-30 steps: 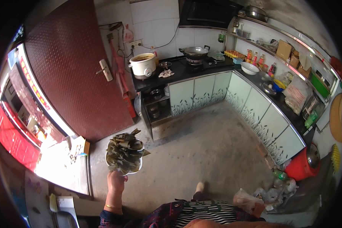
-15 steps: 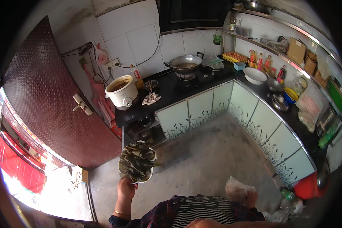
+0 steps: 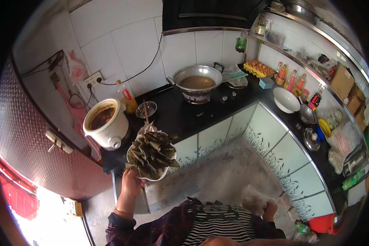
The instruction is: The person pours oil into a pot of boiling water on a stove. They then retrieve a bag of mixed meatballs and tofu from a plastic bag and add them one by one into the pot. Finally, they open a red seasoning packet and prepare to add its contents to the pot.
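Note:
My left hand (image 3: 132, 183) grips the near rim of a white bowl (image 3: 158, 177), its fingers closed on the edge. Heaped in that bowl are several dark green leaf-wrapped dumplings (image 3: 151, 152). The bowl hangs at the front edge of the black counter, partly covering a crumpled cloth (image 3: 145, 128). Low on the right, beside my striped top, my right hand (image 3: 269, 210) is closed on a whitish see-through plastic bag (image 3: 252, 197), which is blurred; its contents cannot be made out.
A white slow cooker (image 3: 118, 130) with brown contents stands left on the counter, near an oil bottle (image 3: 127, 98) and a small bowl (image 3: 146, 110). A wok (image 3: 197, 81) holding brownish liquid sits on the stove. Eggs (image 3: 259, 68), a white bowl (image 3: 286, 101) and bottles line the right.
The counter and stove appear closer. The bowl of dumplings has come up from over the floor to the counter's front edge. My right hand still has the bag low at my side.

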Demonstrator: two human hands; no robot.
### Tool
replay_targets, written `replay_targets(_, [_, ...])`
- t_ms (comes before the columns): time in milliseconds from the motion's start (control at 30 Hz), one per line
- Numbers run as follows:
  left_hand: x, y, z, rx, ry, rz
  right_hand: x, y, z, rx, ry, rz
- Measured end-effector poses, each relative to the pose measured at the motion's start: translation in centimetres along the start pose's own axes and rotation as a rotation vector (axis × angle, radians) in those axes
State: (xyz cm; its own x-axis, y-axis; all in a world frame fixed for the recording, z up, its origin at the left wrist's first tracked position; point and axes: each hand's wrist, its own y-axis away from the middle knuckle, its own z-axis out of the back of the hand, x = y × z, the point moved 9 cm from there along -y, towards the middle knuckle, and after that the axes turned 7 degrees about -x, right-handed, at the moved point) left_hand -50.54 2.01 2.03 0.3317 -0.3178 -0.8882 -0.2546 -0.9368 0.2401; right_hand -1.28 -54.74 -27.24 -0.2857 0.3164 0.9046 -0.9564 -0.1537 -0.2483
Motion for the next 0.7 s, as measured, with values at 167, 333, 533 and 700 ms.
replay_targets(167, [-1.8, -12.1, -8.7, 0.044, 0.038, 0.029, -0.4, -2.1, -2.7, -0.254, -0.232, -0.702])
replay_targets(333, [-1.8, -21.4, -15.7, 0.084, 0.087, 0.038, 1.0, -8.8, -7.9, -0.207, -0.230, -0.777])
replay_targets(533, [-1.9, -30.8, -22.9, 0.006, -0.083, 0.024, -3.1, -18.3, -14.9, -0.129, -0.244, -0.882])
replay_targets(700, [-2.9, -36.3, -28.1, -0.082, -0.277, 0.023, -6.5, -28.8, -19.5, 0.064, 0.150, -0.272])
